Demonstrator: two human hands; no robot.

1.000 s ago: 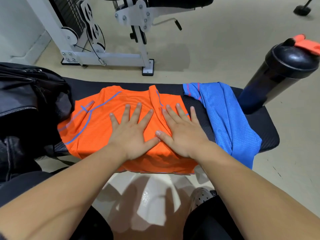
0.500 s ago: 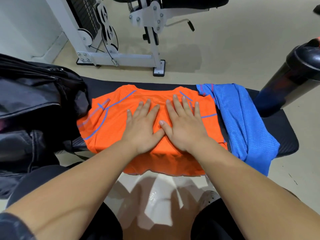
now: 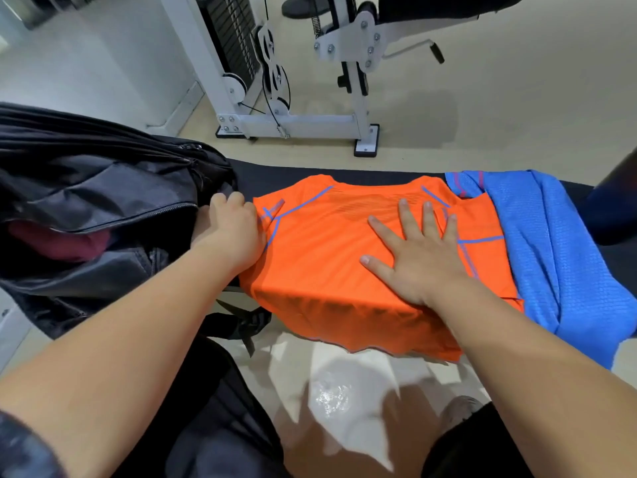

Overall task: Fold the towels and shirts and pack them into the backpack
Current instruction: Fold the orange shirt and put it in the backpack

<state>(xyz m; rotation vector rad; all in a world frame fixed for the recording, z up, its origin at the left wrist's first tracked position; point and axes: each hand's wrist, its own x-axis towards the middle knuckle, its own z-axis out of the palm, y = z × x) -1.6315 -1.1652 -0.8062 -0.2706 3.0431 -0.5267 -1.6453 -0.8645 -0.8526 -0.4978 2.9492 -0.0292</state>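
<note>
A folded orange shirt [image 3: 327, 253] with blue seams lies on the black bench [image 3: 275, 177], its front edge hanging over. My right hand [image 3: 417, 257] rests flat on its right half, fingers spread. My left hand [image 3: 231, 232] sits at the shirt's left edge with the fingers curled over it, fingertips hidden. A black backpack [image 3: 86, 188] lies unzipped just left of that hand, with something dark red [image 3: 58, 243] inside. A crumpled blue shirt [image 3: 551, 253] lies to the right, touching the orange one.
A white weight machine [image 3: 293, 122] stands on the beige floor behind the bench. A dark bottle [image 3: 613, 208] shows at the right edge beside the blue shirt. My knees and a backpack strap [image 3: 248, 322] are below the bench's front edge.
My left hand slid from the middle of the orange shirt to its left edge by the backpack and curled its fingers. The right hand stayed flat. The view shifted left.
</note>
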